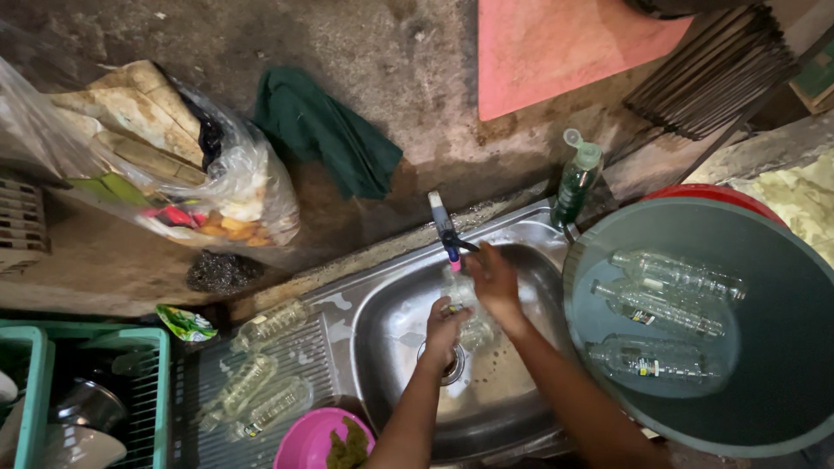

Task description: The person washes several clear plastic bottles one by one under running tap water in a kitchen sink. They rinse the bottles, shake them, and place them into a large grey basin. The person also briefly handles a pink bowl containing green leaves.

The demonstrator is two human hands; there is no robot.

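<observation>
drainboard: three clear plastic bottles [261, 382] lying flat on the ribbed steel, left of the basin.
left hand [445, 330]: curled shut around the low end of the bottle in work [462, 304], over the sink [391, 313] drain.
bottle: clear, thin-walled, under the tap [445, 230]; likely light, wet, slippery, dents if squeezed.
grip: best at neck and base, the stiffer parts.
right hand [493, 280]: fingers closed over the upper part near the tap.
tub [782, 382]: three more bottles floating, right of the sink.
</observation>
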